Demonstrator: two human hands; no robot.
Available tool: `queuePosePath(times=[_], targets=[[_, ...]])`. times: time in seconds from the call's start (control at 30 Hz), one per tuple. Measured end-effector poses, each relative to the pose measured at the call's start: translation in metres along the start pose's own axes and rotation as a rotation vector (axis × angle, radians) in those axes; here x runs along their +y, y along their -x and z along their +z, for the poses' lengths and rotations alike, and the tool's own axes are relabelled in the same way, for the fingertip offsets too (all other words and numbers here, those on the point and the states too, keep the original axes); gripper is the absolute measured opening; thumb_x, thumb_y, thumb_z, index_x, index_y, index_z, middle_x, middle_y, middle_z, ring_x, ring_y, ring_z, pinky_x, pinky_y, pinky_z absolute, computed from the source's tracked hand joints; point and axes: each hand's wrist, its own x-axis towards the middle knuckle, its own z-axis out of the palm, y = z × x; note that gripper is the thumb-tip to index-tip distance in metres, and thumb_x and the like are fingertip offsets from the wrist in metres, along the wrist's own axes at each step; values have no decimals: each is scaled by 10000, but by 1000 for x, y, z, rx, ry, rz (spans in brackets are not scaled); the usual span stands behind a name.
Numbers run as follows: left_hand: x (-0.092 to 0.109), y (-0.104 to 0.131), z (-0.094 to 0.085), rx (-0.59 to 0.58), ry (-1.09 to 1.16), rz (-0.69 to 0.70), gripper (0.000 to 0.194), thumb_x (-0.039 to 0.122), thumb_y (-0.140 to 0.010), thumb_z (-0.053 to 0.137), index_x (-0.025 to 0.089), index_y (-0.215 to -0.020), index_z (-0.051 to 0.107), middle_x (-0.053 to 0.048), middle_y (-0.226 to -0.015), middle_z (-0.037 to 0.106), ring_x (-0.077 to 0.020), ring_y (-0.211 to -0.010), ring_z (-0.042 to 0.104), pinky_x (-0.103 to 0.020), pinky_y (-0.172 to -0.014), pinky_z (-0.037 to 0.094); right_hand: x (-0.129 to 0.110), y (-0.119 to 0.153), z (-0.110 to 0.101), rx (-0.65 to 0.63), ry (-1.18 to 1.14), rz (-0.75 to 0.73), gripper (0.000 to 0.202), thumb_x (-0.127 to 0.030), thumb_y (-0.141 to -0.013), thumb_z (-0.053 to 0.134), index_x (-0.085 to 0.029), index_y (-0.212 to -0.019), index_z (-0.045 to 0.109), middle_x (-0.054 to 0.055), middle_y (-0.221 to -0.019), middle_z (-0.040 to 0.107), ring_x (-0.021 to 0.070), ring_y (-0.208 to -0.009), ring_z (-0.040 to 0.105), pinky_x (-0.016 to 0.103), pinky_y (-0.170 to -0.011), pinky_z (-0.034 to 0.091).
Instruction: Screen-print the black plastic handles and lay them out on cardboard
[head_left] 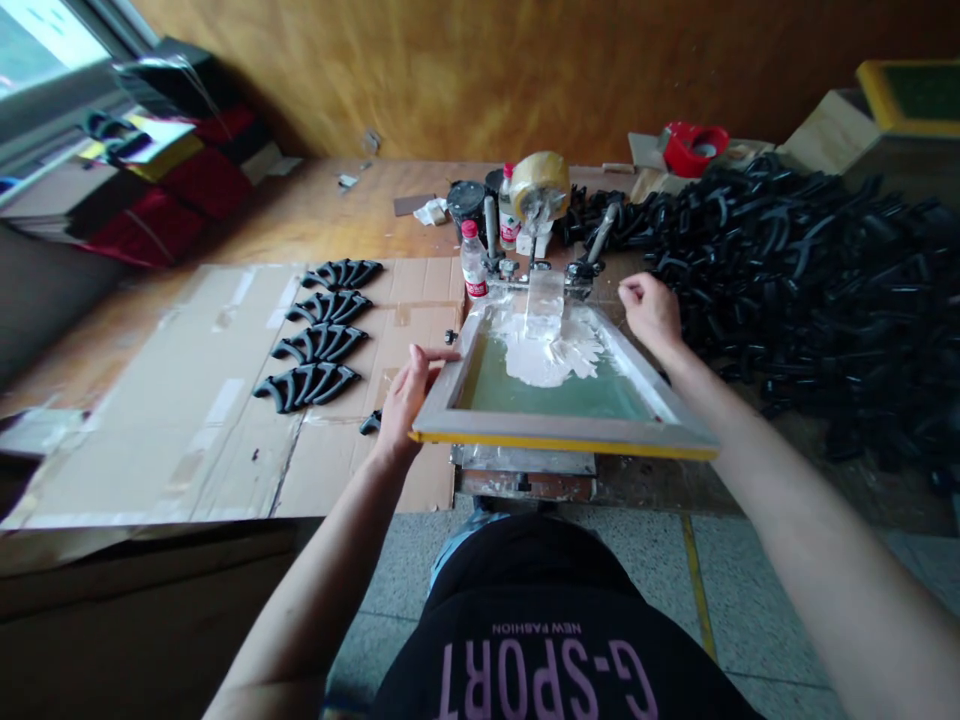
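Note:
A screen-printing frame (570, 428) with a yellow lower edge lies before me, tilted up at its near side. White ink (540, 360) is spread over its greenish mesh, and a clear block smeared with white (545, 302) stands at the far end. Beside the frame's left rail is my left hand (409, 390), its fingers stretched towards the rail; whether they touch it I cannot tell. A curved black plastic piece (371, 422) lies by that wrist. My right hand (651, 308) is closed beyond the frame's right rail, near the heap of black parts; anything in its fingers is hidden.
Several rows of black curved pieces (311, 385) lie on cardboard (187, 400) at left. A big heap of black parts (810, 290) covers the right. Behind the frame stand a metal clamp (585, 272), red-capped bottles (472, 262) and a tape roll (540, 185). Boxes (187, 180) are stacked by the window.

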Motion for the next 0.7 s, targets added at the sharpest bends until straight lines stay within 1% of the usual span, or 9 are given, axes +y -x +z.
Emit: queuePosePath(times=[0.1, 0.23, 0.3, 0.4, 0.43, 0.5, 0.6, 0.63, 0.7], targets=[[36, -25, 15, 48, 146, 174, 531, 618, -905, 398, 181, -1027, 673, -76, -938, 693, -154, -801, 650, -226, -602, 502, -3, 44, 16, -132, 16, -123, 372, -305, -964, 445, -44, -853, 687, 64, -754, 679, 108, -642, 562, 184, -562, 461], [47, -44, 31, 20, 325, 155, 547, 633, -910, 360, 232, -1207, 583, -78, -983, 714, -173, -903, 672, -236, -638, 533, -54, 94, 41, -327, -122, -253, 284, -409, -850, 659, -127, -822, 683, 85, -897, 684, 177, -864, 615, 243, -781, 474], [29, -33, 40, 22, 373, 50, 565, 645, -897, 381, 226, -1236, 552, -86, -1005, 719, -174, -880, 681, -232, -617, 533, -80, 105, 44, -429, -172, -174, 238, -348, -893, 613, -115, -894, 660, 132, -948, 679, 224, -936, 610, 295, -839, 445], [-22, 7, 56, -189, 334, -403, 603, 644, -848, 495, 150, -1183, 577, -144, -1000, 719, -215, -807, 696, -255, -538, 530, -117, 118, 34, -465, -253, 53, 275, -334, -974, 460, -107, -1028, 603, 147, -935, 679, 230, -879, 616, 302, -765, 432], [-40, 23, 60, -256, 331, -551, 601, 635, -840, 518, 145, -1182, 579, -155, -1031, 713, -232, -827, 699, -277, -548, 544, -130, 123, 29, -435, -295, 67, 275, -335, -982, 437, -115, -1042, 591, 144, -943, 677, 228, -880, 613, 302, -752, 428], [-74, 49, 62, -255, 405, -689, 529, 584, -864, 523, 147, -1155, 588, -144, -1045, 706, -238, -883, 698, -312, -629, 574, -151, 132, 23, -373, -409, -97, 232, -321, -980, 446, -145, -1009, 595, 122, -967, 672, 219, -925, 598, 301, -785, 423], [-113, 65, 30, -53, 421, -719, 388, 476, -928, 461, 132, -1025, 612, -115, -971, 710, -195, -806, 707, -273, -611, 561, -143, 137, 24, -372, -558, -380, 150, -260, -954, 501, -192, -909, 626, 61, -946, 673, 188, -944, 580, 290, -844, 413], [-123, 63, 10, 35, 351, -716, 377, 457, -939, 437, 128, -984, 615, -111, -955, 711, -175, -744, 704, -249, -565, 543, -126, 135, 28, -376, -531, -347, 135, -228, -942, 510, -196, -903, 635, 61, -950, 674, 187, -946, 576, 293, -848, 411], [-144, 54, -39, 226, 141, -673, 404, 465, -948, 392, 128, -937, 615, -105, -939, 714, -138, -635, 679, -222, -500, 508, -77, 130, 38, -388, -320, -109, 143, -148, -905, 511, -175, -949, 645, 108, -987, 674, 213, -969, 563, 318, -839, 405]])
